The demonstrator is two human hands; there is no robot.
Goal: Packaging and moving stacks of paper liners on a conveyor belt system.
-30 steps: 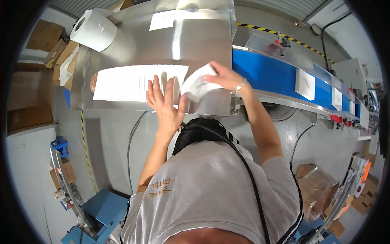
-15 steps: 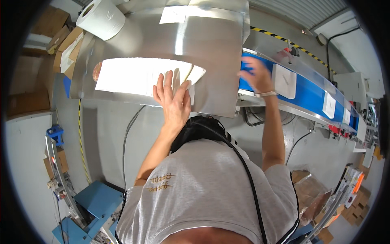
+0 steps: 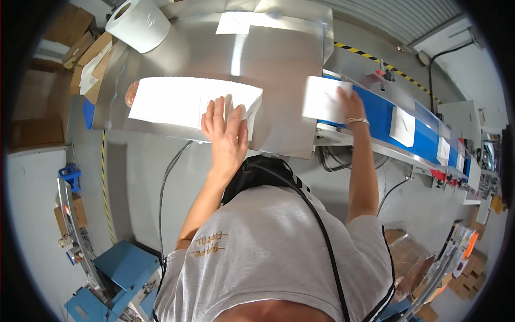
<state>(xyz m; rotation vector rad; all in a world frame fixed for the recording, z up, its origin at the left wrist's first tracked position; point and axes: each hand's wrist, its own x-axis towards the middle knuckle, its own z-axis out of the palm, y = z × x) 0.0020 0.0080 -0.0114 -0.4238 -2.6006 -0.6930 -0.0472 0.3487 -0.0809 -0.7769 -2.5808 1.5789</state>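
Where the desk (image 3: 284, 72) ends at right, the blue belt (image 3: 380, 115) begins, and I have smooth, shiny metal between that edge and the long white papers (image 3: 166, 102). My left hand (image 3: 226, 137) rests on them, fingers spread loose; my right hand (image 3: 351, 104) grasps a flat, squarish white sheet (image 3: 322, 102), slightly blurred, over that edge.

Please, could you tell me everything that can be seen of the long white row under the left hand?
The long white row looks like many thin, paper-like pieces packed closely together. It lies left to right on the metal table, near the front edge. Its far edge looks finely jagged, but glare hides most surface detail. A reddish-brown, rounded thing shows at its left end. The left hand has its fingers over the right part, where the end looks looser and uneven.
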